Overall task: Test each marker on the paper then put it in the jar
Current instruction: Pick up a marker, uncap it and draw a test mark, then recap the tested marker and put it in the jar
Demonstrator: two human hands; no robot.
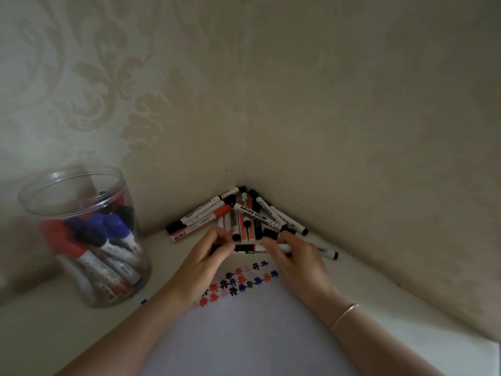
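Two hands meet over one marker (253, 248), which lies crosswise just above the far edge of the paper (244, 335). The left hand (208, 260) curls its fingers round the black cap end, while the right hand (291, 257) pinches the white barrel. From that grip I judge the cap is about to be pulled off for a test stroke, though whether it has loosened cannot be told.

The marker looks light, stiff and smooth. Its plastic barrel could slip under a loose pinch, so a firm hold on the barrel near the cap and a straight pull along its length should serve best. It is not fragile, but the tip will stain whatever it brushes once bared.

Just behind the hands, a pile of markers (238, 215) sits packed into the corner where the two walls meet, red and black caps mixed and several lying across one another. On the paper's far end, rows of small red, black and blue test marks (240, 282) run between the wrists. A thin bracelet (344, 316) circles the right wrist.

Well to the left, the clear jar (81, 234) stands open on the counter (406, 316), holding many markers with blue, red and black caps upward.
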